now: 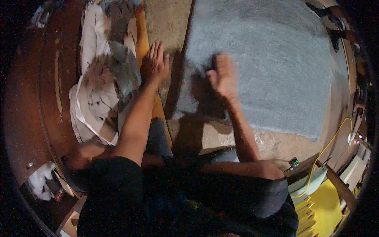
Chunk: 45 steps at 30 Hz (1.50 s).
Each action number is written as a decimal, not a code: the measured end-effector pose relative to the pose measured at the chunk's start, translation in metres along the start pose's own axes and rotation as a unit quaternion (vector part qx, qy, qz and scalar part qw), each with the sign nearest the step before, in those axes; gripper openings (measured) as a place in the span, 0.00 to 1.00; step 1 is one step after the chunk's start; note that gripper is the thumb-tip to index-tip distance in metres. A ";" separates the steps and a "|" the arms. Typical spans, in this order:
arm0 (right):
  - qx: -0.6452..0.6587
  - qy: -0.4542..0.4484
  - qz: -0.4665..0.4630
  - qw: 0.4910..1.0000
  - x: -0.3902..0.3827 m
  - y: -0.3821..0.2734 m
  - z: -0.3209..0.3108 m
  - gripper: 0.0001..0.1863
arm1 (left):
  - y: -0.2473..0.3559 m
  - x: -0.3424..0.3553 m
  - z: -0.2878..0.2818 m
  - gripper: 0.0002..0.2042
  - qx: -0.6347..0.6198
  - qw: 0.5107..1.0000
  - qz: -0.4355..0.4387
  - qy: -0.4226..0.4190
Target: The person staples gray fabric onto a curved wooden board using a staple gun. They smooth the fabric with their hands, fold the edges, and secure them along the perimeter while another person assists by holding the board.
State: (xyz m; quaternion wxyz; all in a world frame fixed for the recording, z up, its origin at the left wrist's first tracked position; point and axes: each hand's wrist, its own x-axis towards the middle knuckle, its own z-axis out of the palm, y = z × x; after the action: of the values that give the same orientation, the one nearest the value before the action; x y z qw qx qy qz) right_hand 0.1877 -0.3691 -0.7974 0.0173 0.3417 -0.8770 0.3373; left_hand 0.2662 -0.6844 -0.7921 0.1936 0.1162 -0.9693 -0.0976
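Note:
A large blue-grey sheet of cloth-like material (268,75) lies flat on a tan surface (164,23). Over its left part is my right hand (225,77), blurred by motion, thumb held away from the fingers and nothing seen in it. I cannot tell whether that palm touches the sheet. My left hand (158,65) is stretched out flat beside an orange strip (143,35), left of the sheet, with its fingers extended and nothing in them. Close to my left forearm is a heap of off-white fabric (94,94), partly under a clear or grey crumpled piece.
Along the left runs a dark brown wooden surface (35,98). A yellow cord (329,144) curves at the right, above a yellow plastic chair-like object (323,205). A small green-and-black item (294,162) sits near the sheet's lower right corner.

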 end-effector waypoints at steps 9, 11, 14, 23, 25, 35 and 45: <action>-0.238 -0.211 -0.137 0.938 -0.028 -0.133 0.051 0.42 | 0.000 -0.003 0.001 0.27 0.059 0.998 -0.008 -0.002; -0.091 -0.206 -0.151 0.963 -0.025 -0.146 0.050 0.40 | -0.015 -0.001 0.017 0.27 0.080 0.997 0.011 0.009; 0.074 -0.113 -0.180 0.974 -0.034 -0.105 0.050 0.40 | -0.033 -0.002 0.047 0.28 0.085 0.995 0.043 0.025; -0.195 0.389 0.207 0.876 -0.075 0.013 -0.209 0.40 | -0.028 -0.029 0.027 0.27 0.014 0.998 0.037 0.056; -0.167 0.403 0.241 0.867 -0.072 -0.015 -0.158 0.37 | -0.032 -0.018 0.034 0.28 -0.059 0.997 -0.008 0.046; 0.039 0.095 0.010 0.995 -0.121 -0.060 0.012 0.38 | 0.066 0.023 0.062 0.34 -0.134 0.991 0.029 -0.010; -0.290 0.333 0.342 0.830 -0.256 0.233 -0.286 0.40 | 0.224 -0.028 0.043 0.43 0.103 0.976 -0.025 -0.190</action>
State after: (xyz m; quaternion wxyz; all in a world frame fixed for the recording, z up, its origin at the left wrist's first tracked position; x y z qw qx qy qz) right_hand 0.1840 0.0801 -0.7785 0.2902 -0.1332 -0.9365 0.1450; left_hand 0.2321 -0.4573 -0.7885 -0.0097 0.1390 -0.9900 -0.0225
